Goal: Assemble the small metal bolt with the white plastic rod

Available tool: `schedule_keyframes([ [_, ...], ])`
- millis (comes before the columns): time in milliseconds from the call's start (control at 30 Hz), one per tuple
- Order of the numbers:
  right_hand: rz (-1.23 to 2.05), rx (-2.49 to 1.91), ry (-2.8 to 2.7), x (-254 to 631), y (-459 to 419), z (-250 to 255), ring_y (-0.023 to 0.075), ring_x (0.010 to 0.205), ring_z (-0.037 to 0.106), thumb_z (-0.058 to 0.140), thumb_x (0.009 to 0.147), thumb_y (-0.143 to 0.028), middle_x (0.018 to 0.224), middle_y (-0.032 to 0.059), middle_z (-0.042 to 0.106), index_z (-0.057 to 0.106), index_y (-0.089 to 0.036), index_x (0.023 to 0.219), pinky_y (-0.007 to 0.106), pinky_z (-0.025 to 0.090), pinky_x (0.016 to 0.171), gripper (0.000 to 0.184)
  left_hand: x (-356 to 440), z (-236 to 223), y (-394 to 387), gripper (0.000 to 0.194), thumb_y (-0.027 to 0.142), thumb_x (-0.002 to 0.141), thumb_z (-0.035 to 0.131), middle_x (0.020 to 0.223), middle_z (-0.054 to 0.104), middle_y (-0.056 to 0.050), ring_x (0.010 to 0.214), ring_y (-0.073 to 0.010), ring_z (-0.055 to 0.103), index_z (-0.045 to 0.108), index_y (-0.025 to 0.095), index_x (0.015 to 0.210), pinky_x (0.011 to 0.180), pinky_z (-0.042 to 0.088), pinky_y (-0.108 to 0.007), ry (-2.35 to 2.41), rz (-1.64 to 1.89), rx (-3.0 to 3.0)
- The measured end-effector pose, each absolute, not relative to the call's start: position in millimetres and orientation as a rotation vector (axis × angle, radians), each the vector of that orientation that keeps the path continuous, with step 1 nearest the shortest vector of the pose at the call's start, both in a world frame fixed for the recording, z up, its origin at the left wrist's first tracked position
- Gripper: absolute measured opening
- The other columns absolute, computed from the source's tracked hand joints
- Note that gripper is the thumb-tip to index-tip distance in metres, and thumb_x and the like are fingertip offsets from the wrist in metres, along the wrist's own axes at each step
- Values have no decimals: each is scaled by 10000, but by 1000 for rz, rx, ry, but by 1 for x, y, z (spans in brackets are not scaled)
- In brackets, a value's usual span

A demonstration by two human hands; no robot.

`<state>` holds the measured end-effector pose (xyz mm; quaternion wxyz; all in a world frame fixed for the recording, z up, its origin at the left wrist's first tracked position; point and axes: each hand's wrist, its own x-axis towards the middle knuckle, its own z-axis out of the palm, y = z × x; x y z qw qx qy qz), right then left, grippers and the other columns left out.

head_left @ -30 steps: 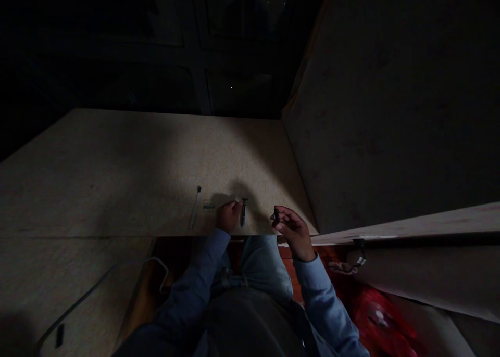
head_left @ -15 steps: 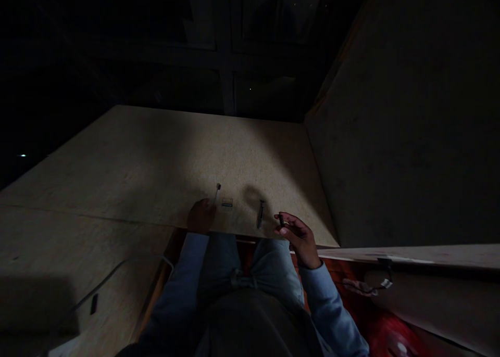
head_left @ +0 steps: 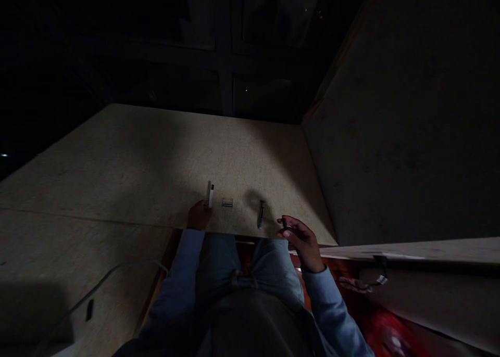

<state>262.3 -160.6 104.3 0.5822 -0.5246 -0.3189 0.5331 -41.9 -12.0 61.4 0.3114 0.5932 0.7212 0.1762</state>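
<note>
My left hand (head_left: 200,215) is closed around the lower end of a slim white stick with a dark tip (head_left: 211,195), which points away from me; its kind is too dim to tell. Between the thumb and fingers of my right hand (head_left: 302,238) is a small dark piece (head_left: 284,222), held just above the table near its front edge. A razor (head_left: 261,214) lies between my hands, its head toward the far side. Left of the razor sits a small clear case with a bluish strip (head_left: 227,203), close to my left hand.
The pale table (head_left: 172,154) meets a dark wall panel (head_left: 398,138) on the right. On the surface at lower left lie a cable (head_left: 103,280) and a small black object (head_left: 89,309). A red thing (head_left: 390,331) is low on the right. The room is dim.
The white stick in my left hand has turned and shifted slightly left, showing a broader side. My right hand has moved slightly right and toward me. The razor and case stay put.
</note>
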Motion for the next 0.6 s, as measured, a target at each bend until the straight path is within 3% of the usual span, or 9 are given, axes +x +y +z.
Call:
schedule_keyframes([
  [133, 1248, -1209, -754, 254, -156, 109, 189, 775, 730, 888, 650, -338, 1057, 52, 773, 754, -239, 1039, 373, 636, 780, 423, -33, 77, -36, 213, 242, 751, 532, 723, 682, 19, 712, -162, 682, 602, 202, 948, 639, 523, -241, 1695, 599, 1522],
  [200, 1257, -1185, -767, 247, -151, 114, 192, 784, 729, 889, 649, -335, 1049, 53, 772, 756, -236, 1030, 382, 639, 783, 415, -21, 87, -54, 190, 304, 763, 534, 564, 584, 52, 519, -148, 600, 556, 197, 918, 517, 478, -241, 1376, 735, 1321],
  [333, 1265, -1130, -828, 233, -141, 124, 186, 764, 722, 878, 666, -336, 1056, 56, 765, 753, -236, 1043, 394, 636, 788, 410, 9, 113, -88, 339, 454, 803, 600, 532, 524, 78, 410, -98, 476, 558, 188, 1009, 411, 349, -197, 1112, 761, 1174],
  [467, 1260, -1097, -875, 223, -134, 131, 182, 757, 713, 878, 666, -339, 1025, 44, 764, 746, -253, 1060, 375, 621, 771, 424, 31, 131, -113, 495, 554, 904, 514, 734, 627, 3, 492, -84, 472, 633, 157, 1173, 477, 403, -218, 1065, 871, 1264],
  [600, 1204, -1092, -906, 217, -134, 135, 178, 732, 701, 884, 662, -350, 817, 13, 742, 748, -248, 1055, 330, 594, 742, 428, 37, 138, -126, 474, 498, 955, 498, 838, 687, -55, 640, -134, 577, 676, 164, 1241, 617, 493, -257, 1070, 984, 1435],
])
